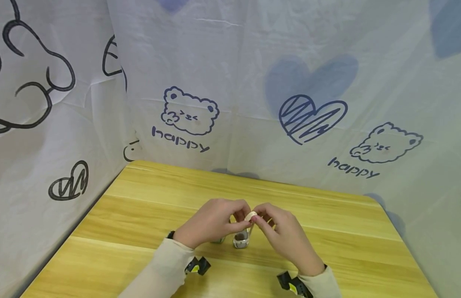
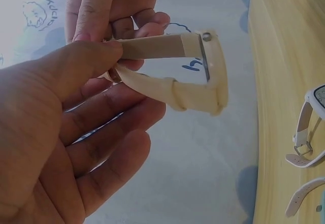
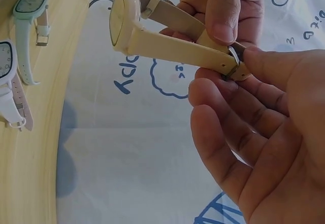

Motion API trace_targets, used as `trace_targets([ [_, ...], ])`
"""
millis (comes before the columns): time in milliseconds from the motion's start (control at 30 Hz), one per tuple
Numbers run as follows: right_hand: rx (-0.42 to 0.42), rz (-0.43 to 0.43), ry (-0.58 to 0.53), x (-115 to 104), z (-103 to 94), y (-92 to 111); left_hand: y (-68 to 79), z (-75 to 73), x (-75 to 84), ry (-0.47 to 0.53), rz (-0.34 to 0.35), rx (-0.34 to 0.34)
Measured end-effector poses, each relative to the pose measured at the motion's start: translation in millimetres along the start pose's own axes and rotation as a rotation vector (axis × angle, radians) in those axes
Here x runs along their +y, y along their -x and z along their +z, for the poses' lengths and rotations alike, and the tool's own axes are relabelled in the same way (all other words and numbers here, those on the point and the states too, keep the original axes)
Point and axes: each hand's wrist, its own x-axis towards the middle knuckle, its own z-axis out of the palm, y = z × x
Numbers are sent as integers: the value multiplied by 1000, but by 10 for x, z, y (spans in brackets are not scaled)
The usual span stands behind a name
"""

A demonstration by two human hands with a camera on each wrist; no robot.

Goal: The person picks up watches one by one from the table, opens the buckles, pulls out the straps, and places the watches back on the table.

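Note:
A cream wristwatch (image 1: 250, 216) is held up over the table between both hands, its strap bent into a loop. My left hand (image 1: 215, 221) pinches the strap between thumb and index finger, its other fingers spread loosely below in the left wrist view. From the other side, my right hand (image 1: 284, 234) pinches the strap end at the metal buckle (image 3: 234, 61). The strap tip passes through that buckle, with punched holes beside it. The watch case (image 3: 122, 20) points away from the fingers, and a strap keeper (image 2: 176, 93) sits near it.
On the wooden table (image 1: 170, 190) below the hands lies a white watch (image 1: 240, 241) with its strap unfastened. Beside it is a mint-green watch (image 3: 30, 23), mostly hidden behind my left hand in the head view. A printed cloth (image 1: 245, 107) hangs behind the table.

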Motion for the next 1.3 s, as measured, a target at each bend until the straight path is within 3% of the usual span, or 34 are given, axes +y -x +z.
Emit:
trace_targets([
  [300, 30, -37, -6, 9, 17, 12, 9, -9, -5, 22, -19, -11],
  [500, 14, -12, -49, 14, 27, 16, 3, -10, -11, 3, 13, -4],
  [733, 27, -20, -14, 14, 37, 8, 1, -9, -22, 4, 36, 16],
  [1067, 44, -9, -87, 14, 19, 11, -1, -13, -18, 23, 20, 33],
  [1300, 4, 21, -164, 27, 12, 4, 0, -11, -13, 25, 5, 12],
])
